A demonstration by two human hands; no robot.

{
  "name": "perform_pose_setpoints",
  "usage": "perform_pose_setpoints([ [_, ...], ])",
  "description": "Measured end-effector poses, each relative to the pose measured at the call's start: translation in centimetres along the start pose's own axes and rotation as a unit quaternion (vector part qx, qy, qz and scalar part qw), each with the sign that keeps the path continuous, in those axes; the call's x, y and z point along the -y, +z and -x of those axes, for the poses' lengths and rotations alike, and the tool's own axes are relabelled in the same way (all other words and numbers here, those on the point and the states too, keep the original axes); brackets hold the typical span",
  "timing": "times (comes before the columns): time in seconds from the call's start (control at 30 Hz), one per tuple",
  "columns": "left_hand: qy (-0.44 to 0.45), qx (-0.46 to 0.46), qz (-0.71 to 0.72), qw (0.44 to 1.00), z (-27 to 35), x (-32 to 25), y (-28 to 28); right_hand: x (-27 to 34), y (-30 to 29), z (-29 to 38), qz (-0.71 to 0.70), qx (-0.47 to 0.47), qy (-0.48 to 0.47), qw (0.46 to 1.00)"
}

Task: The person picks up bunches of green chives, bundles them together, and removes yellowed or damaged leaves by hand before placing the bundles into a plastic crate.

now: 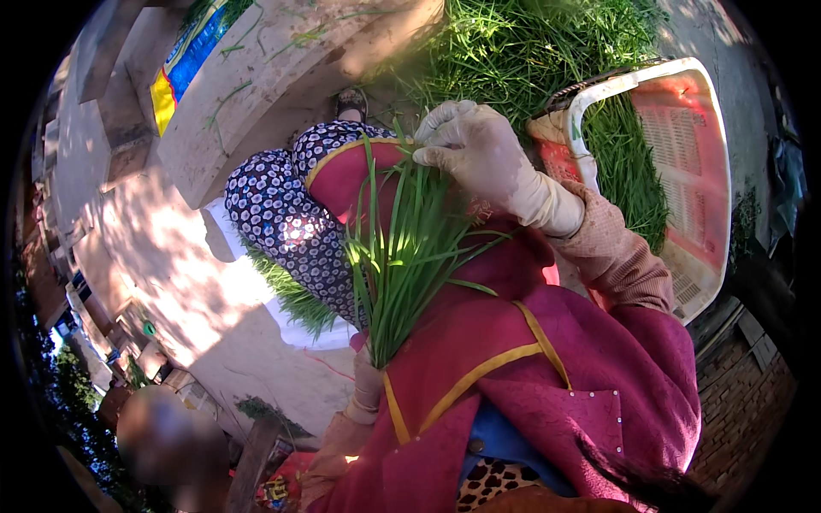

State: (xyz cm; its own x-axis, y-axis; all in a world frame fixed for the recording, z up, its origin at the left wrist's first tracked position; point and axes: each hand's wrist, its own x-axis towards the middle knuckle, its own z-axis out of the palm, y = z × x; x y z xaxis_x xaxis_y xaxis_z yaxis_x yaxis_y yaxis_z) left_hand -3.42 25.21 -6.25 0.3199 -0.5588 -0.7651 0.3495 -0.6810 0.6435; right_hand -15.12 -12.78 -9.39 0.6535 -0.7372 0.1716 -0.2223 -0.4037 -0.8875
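Note:
A bunch of garlic chives (407, 256) lies across my lap, its long flat leaves fanning out away from me. My left hand (367, 388), in a pale glove, is closed around the narrow end of the bunch; most of its fingers are hidden. At the far end, my right hand (481, 154), in a pale rubber glove, has its thumb and fingers pinched on a few leaf tips. A few blades stick out to the right over the dark red apron (449, 372). Flower-patterned trousers (282, 218) show on my knees.
Beyond my right hand spreads a large heap of loose chives (545, 45). A red and white plastic basket (686, 160) with chives stands at the right. A stone slab (276, 77) with scattered blades lies ahead. More chives (295, 298) rest on a white sheet (327, 336) at left.

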Motion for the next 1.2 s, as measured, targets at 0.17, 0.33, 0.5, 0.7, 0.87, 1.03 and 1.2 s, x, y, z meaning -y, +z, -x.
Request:
perform_pose_setpoints([
  [0.17, 0.009, 0.006, 0.001, 1.0, -0.2, 0.3, -0.3, -2.3, -3.7, -0.7, 0.143, -0.031, 0.036, 0.989],
  [0.33, 0.021, 0.013, -0.002, 1.0, -0.3, 0.5, -0.4, -3.0, -5.5, -1.2, 0.103, 0.074, 0.023, 0.992],
  [0.5, 0.034, 0.02, -0.007, 0.999, -0.2, 0.7, -0.3, -1.9, -2.2, -1.5, 0.066, 0.073, -0.007, 0.995],
  [0.7, 0.033, 0.033, 0.012, 0.999, -0.2, 0.9, -0.5, -3.2, -0.9, -2.8, -0.111, 0.032, 0.029, 0.993],
  [0.87, 0.007, 0.058, 0.084, 0.995, -0.2, 2.7, -1.5, -4.4, -4.0, -3.9, 0.212, 0.007, -0.177, 0.961],
  [1.03, 0.038, 0.073, -0.007, 0.997, -0.1, 2.5, -1.6, -4.8, -5.0, -6.2, 0.225, 0.123, -0.128, 0.958],
  [1.2, -0.005, 0.058, 0.085, 0.995, 0.1, 3.2, -1.8, -3.0, -1.4, -8.0, 0.168, 0.212, -0.242, 0.932],
])
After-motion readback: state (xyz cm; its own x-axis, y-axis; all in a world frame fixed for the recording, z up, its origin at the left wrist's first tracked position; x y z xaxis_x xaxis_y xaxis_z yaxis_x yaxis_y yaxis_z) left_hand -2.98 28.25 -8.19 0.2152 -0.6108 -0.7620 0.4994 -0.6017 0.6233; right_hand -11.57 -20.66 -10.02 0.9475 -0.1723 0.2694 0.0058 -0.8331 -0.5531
